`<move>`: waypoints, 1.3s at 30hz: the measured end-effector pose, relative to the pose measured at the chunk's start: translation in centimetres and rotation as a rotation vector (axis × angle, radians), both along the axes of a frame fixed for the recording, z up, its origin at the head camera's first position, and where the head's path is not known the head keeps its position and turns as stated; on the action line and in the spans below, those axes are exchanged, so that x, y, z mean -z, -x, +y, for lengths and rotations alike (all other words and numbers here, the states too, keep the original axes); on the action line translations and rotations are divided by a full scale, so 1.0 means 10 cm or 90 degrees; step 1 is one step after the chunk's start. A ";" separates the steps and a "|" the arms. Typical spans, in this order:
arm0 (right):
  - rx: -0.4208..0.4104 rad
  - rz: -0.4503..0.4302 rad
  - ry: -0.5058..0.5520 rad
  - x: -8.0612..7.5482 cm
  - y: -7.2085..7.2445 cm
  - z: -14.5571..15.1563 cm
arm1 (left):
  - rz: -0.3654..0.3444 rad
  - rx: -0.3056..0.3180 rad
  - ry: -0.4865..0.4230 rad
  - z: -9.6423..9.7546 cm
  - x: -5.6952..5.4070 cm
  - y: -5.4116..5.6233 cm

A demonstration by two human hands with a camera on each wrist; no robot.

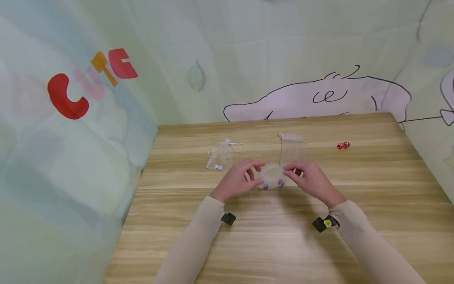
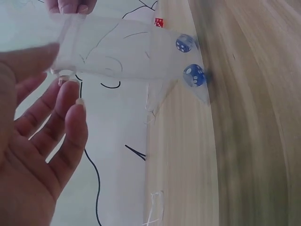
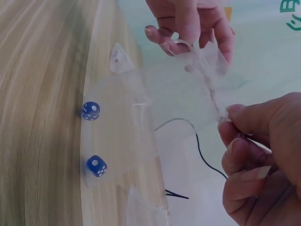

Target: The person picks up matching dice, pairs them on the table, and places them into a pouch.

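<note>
A sheer white organza drawstring bag is held up between both hands, its mouth upward. My left hand pinches the left side of the rim between thumb and fingers. On the opposite side, my right hand pinches the rim with thumb and index finger, the other fingers curled. Two blue dice sit apart in the bottom corners of the bag: one blue die on the left, another blue die on the right. In the wrist views the bag hangs stretched, its bottom close to the tabletop.
Behind my left hand lies a second sheer bag, gathered at its neck, with white dice inside. A third, flat bag lies behind my right hand. Red dice rest on the wooden table at the far right.
</note>
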State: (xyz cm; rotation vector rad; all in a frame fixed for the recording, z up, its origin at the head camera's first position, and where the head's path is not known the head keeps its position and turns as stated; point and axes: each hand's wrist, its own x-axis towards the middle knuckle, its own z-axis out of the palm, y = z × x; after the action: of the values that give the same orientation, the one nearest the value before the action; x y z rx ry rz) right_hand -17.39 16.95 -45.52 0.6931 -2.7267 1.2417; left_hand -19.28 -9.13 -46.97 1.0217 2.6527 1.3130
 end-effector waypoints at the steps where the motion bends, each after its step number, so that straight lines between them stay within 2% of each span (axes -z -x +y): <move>1: 0.001 -0.001 0.002 0.00 0.00 0.00 | 0.001 -0.003 0.001 0.00 0.01 0.00; 9: 0.013 0.013 0.009 0.00 0.01 0.01 | 0.000 -0.034 0.001 -0.06 0.02 0.02; 15: 0.023 -0.007 -0.002 0.00 0.01 0.04 | 0.004 -0.067 0.015 -0.15 -0.01 0.04; 20: 0.040 -0.019 -0.016 0.01 0.03 0.06 | 0.025 -0.086 -0.005 -0.24 -0.04 0.07; 25: 0.054 -0.041 -0.019 0.04 0.06 0.11 | 0.022 -0.094 -0.018 -0.32 -0.05 0.09; 34: 0.078 -0.053 -0.017 0.12 0.11 0.15 | 0.056 -0.124 -0.019 -0.45 -0.01 0.14; 39: 0.085 -0.064 -0.012 0.17 0.15 0.19 | 0.050 -0.147 -0.016 -0.52 0.03 0.17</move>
State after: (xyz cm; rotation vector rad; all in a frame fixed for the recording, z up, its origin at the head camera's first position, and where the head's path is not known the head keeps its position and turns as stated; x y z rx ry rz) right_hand -18.90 18.84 -47.23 0.4527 -2.8140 1.2548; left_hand -20.98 -14.31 -47.27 0.8045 2.8947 1.3730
